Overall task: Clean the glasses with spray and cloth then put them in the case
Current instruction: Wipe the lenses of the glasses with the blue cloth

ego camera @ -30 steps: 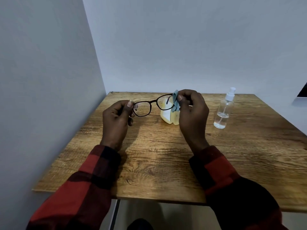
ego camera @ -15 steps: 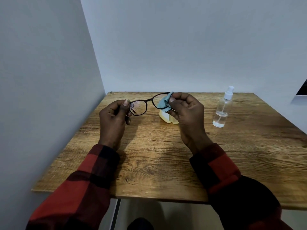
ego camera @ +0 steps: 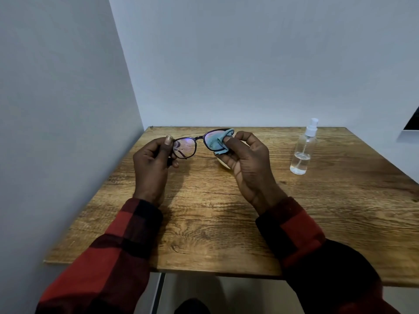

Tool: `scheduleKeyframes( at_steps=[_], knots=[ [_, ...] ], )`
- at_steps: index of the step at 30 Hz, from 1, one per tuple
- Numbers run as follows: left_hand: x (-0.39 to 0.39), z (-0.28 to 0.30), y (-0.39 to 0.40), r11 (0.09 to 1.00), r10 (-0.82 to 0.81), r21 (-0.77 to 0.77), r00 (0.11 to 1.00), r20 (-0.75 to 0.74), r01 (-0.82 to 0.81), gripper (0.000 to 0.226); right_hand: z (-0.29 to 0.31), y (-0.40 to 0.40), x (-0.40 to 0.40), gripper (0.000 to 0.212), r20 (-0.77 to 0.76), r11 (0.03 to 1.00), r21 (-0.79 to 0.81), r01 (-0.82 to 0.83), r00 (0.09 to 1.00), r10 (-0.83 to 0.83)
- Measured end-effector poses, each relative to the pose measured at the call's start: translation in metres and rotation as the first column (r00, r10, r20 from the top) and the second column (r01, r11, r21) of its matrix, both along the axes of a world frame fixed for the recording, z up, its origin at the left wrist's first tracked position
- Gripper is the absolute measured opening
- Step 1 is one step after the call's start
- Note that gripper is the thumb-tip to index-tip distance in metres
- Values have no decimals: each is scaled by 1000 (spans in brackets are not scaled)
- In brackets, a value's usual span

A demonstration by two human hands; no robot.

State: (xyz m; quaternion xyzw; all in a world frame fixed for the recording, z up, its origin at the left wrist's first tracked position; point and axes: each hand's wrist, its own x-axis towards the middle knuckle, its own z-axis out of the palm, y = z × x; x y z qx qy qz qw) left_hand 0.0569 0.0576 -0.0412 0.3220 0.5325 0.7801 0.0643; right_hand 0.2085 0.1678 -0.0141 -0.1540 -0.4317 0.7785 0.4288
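Dark-framed glasses (ego camera: 189, 145) are held up over the far middle of the wooden table (ego camera: 215, 211). My left hand (ego camera: 154, 164) pinches the frame's left end by the hinge. My right hand (ego camera: 246, 164) holds a light blue cloth (ego camera: 218, 141) pressed over the right lens, thumb and fingers on either side. A pale yellow case (ego camera: 223, 164) lies on the table behind my right hand, mostly hidden. The clear spray bottle (ego camera: 303, 148) stands upright to the right, apart from both hands.
Grey walls close the table in at the left and the back. A dark object with a white ledge (ego camera: 411, 130) shows at the right edge. The table's front edge lies near my red-and-black plaid sleeves (ego camera: 127, 234).
The cloth has shifted from the right lens's outer edge to cover the lens. My right hand has turned palm-up, and the glasses have tilted a little flatter.
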Motion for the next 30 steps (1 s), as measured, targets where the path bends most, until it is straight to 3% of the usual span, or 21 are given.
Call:
scheduleKeyframes(
  at_steps=[9,16,25,30],
  knots=[
    [-2,2,-2,1000,20,3,1000,-5,-20,25,-2,5,2,23,140,974,175,-145,983,122],
    [-3,1,-2,1000,18,-3,1000,-10,-18,24,-2,9,4,21,164,974,200,-105,984,72],
    [-3,-1,-1,998,12,-59,996,-86,-17,24,-2,9,11,23,82,947,291,138,982,-169],
    [-1,-1,-1,997,-8,-76,993,-119,-1,25,-12,11,5,26,84,803,501,324,905,-417]
  ],
)
